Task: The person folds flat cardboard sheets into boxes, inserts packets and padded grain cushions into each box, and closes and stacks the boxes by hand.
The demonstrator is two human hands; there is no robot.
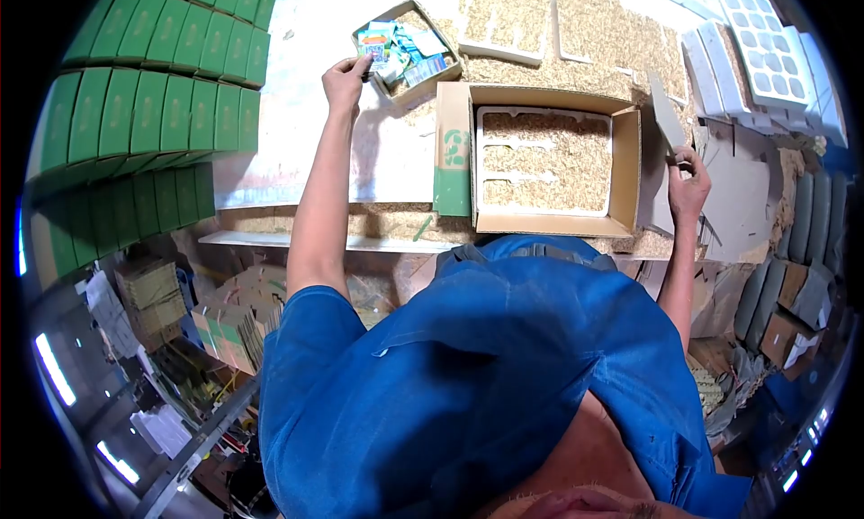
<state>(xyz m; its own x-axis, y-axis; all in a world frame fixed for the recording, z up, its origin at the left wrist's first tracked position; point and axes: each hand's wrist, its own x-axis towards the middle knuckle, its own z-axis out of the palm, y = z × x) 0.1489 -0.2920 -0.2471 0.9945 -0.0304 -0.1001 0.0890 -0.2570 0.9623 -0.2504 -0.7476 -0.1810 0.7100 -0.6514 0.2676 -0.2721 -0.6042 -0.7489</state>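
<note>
My left hand [346,83] is at the left side of a small box [416,91] of printed packets, its fingers pinched on a blue and white packet [374,44]. In my right hand [688,183] is the lower end of a grey cardboard sheet [664,112], held upright by the right side of an open carton [547,224]. Inside the carton lies a white tray [611,164] filled with brown shredded material. The carton's green-printed flap [453,150] is folded out to the left.
Stacked green boxes [135,114] fill the left side. Trays of shredded material [621,29] lie behind the carton. A white tray with round cups [767,47] tops a stack at the back right. Cardboard sheets [742,191] lie right of my right hand.
</note>
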